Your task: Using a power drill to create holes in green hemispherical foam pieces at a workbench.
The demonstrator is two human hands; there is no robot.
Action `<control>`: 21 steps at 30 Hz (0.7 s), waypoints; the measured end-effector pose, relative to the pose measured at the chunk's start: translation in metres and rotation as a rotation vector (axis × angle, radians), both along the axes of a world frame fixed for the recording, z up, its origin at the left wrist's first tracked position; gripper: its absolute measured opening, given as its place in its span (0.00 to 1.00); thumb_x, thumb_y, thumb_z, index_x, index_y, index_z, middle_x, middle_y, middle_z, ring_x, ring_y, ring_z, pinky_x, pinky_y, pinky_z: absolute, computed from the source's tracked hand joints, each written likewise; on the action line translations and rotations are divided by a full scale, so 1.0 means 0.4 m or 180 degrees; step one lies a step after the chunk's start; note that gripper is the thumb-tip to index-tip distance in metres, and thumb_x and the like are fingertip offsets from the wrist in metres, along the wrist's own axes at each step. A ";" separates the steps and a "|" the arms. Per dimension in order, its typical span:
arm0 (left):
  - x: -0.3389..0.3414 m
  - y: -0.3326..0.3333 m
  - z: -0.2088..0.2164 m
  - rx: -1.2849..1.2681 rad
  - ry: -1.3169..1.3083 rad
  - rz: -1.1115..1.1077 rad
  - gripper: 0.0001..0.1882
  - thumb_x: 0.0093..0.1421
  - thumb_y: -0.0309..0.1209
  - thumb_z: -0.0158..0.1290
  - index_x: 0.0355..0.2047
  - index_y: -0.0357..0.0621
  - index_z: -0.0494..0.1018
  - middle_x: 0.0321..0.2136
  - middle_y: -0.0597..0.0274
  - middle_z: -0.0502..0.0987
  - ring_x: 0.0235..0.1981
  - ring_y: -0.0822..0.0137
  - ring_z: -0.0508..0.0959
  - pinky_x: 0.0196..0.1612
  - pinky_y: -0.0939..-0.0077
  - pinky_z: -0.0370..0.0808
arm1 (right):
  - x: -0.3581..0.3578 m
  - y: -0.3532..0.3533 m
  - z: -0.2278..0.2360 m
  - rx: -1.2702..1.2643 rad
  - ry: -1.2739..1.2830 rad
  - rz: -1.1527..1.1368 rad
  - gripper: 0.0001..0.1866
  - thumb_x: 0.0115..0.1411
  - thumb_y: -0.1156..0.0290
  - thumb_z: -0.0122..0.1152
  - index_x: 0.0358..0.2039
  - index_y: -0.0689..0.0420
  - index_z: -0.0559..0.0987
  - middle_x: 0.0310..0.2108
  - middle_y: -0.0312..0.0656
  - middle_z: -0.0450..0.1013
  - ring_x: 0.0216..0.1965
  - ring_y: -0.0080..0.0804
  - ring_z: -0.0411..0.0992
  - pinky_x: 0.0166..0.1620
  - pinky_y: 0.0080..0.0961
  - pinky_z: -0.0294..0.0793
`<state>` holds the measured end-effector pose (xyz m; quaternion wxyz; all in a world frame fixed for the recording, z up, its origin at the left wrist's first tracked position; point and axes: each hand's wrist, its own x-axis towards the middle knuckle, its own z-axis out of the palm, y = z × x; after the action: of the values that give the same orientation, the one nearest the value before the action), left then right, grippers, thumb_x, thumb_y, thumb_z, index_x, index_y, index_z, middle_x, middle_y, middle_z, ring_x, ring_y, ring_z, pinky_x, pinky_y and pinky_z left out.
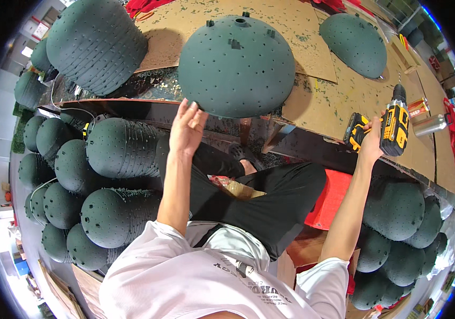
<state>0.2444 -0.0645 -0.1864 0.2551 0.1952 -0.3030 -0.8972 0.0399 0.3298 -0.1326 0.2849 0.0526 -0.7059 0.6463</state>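
A dark green plastic dome [236, 74], dotted with small holes and a few square tabs round a short top spout, sits on the bench directly ahead. At its near left rim is my left hand [187, 127], palm turned up and fingers loosely stretched out. The fingertips are at the rim; whether they press on it I cannot tell. Over the right part of the bench, my right hand [372, 139] is wrapped round the handle of a yellow and black cordless drill [395, 127], whose thin bit points away from me.
Cardboard sheets [312, 101] strewn with green shavings cover the bench. A tall stack of nested domes [97, 45] stands at the back left, a single dome [354, 45] at the back right. More stacked domes [123, 149] lie left and right of my legs. A metal cylinder [429, 125] lies past the drill.
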 end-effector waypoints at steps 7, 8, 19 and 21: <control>0.020 0.112 -0.048 0.0009 0.0387 -0.0103 0.32 0.66 0.25 0.54 0.66 0.50 0.53 0.39 0.63 0.77 0.37 0.69 0.80 0.47 0.62 0.83 | -0.003 0.004 -0.002 -0.0102 -0.0319 0.0146 0.17 0.57 0.83 0.53 0.48 0.63 0.73 0.32 0.38 0.72 0.20 0.22 0.67 0.26 0.23 0.69; 0.020 0.126 -0.053 -0.0022 0.0265 -0.0010 0.28 0.66 0.26 0.54 0.63 0.47 0.57 0.40 0.62 0.77 0.39 0.67 0.80 0.48 0.62 0.83 | 0.000 0.003 0.001 -0.0078 -0.0282 0.0116 0.17 0.57 0.83 0.53 0.49 0.63 0.73 0.30 0.38 0.71 0.19 0.22 0.66 0.25 0.23 0.69; -0.020 0.194 -0.082 -0.0134 0.0390 -0.0746 0.17 0.66 0.31 0.56 0.52 0.40 0.69 0.46 0.59 0.79 0.47 0.60 0.80 0.57 0.57 0.76 | 0.430 -0.117 0.104 -0.0132 -0.1068 0.1179 0.20 0.66 0.73 0.53 0.57 0.66 0.67 0.21 0.32 0.63 0.23 0.20 0.62 0.31 0.20 0.65; -0.031 0.205 -0.087 -0.0106 0.0436 -0.0553 0.15 0.66 0.29 0.56 0.50 0.39 0.70 0.42 0.60 0.80 0.44 0.63 0.81 0.55 0.58 0.78 | 0.546 -0.163 0.111 -0.0290 -0.1120 0.1506 0.18 0.66 0.72 0.53 0.53 0.68 0.69 0.22 0.33 0.65 0.23 0.21 0.65 0.30 0.20 0.65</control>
<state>0.2318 0.0176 -0.2211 0.1998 0.1022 -0.3155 -0.9220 0.2582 0.2646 -0.0882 0.0017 0.0900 -0.6828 0.7250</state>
